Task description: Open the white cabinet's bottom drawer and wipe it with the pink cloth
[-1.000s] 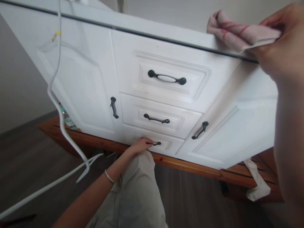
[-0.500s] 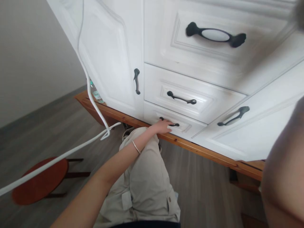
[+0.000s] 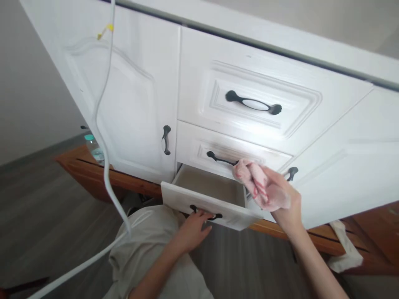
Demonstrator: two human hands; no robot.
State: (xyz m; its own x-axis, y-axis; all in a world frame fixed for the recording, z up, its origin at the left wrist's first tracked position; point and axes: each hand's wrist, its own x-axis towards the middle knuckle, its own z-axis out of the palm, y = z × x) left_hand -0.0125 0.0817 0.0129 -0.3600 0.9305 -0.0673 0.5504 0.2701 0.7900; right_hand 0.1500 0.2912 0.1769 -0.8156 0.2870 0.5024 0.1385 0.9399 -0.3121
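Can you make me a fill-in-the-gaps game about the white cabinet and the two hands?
1. The left hand grips the handle of the ____ drawer, which is pulled open.
2. The right hand holds a crumpled ____ cloth.
3. Inside, the open drawer looks ____.
4. A white ____ hangs in front of the left cabinet door.

Missing words: bottom; pink; empty; cable

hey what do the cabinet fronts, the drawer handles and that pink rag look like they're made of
Cabinet fronts: probably painted or foil-wrapped wood board, going by the smooth white satin sheen and routed panel mouldings. Top drawer handle: dark matte metal, seemingly with a white ceramic-like insert. Pink rag, bunched in the right hand: soft woven cloth with red stripes. The left hand grips the open bottom drawer.
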